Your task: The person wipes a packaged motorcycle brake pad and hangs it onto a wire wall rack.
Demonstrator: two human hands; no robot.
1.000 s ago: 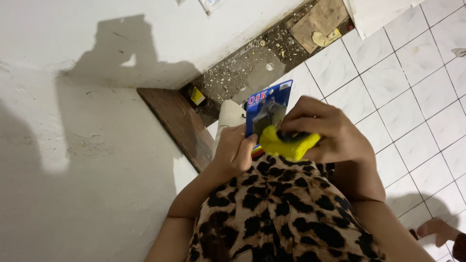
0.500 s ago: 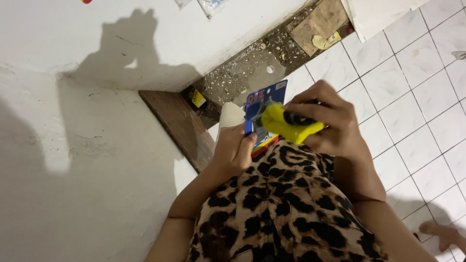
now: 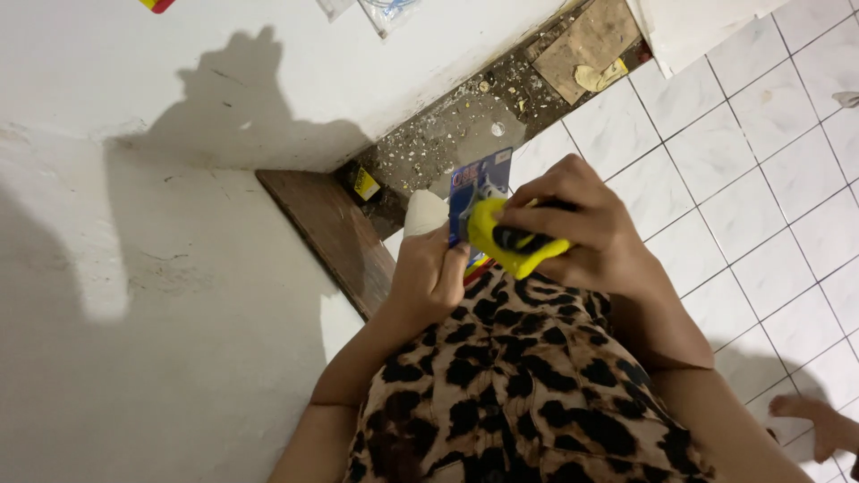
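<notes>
My left hand [image 3: 431, 273] grips the lower edge of a blue printed card package [image 3: 480, 186], holding it upright in front of my leopard-print clothing [image 3: 519, 385]. My right hand [image 3: 582, 228] is closed around a yellow tool with a black grip [image 3: 510, 237], pressed against the front of the package. The tool's tip is hidden against the card. A white rounded object [image 3: 424, 212] shows just behind my left hand.
A white wall [image 3: 179, 224] fills the left side. A brown wooden board [image 3: 327, 233] lies at its base beside a rough, debris-strewn concrete strip [image 3: 465, 125]. White floor tiles [image 3: 769, 179] spread to the right. A bare foot [image 3: 819, 425] shows at the lower right.
My right hand has shifted the yellow tool up and then slightly down across the blue package. The camera view has tilted a little.
</notes>
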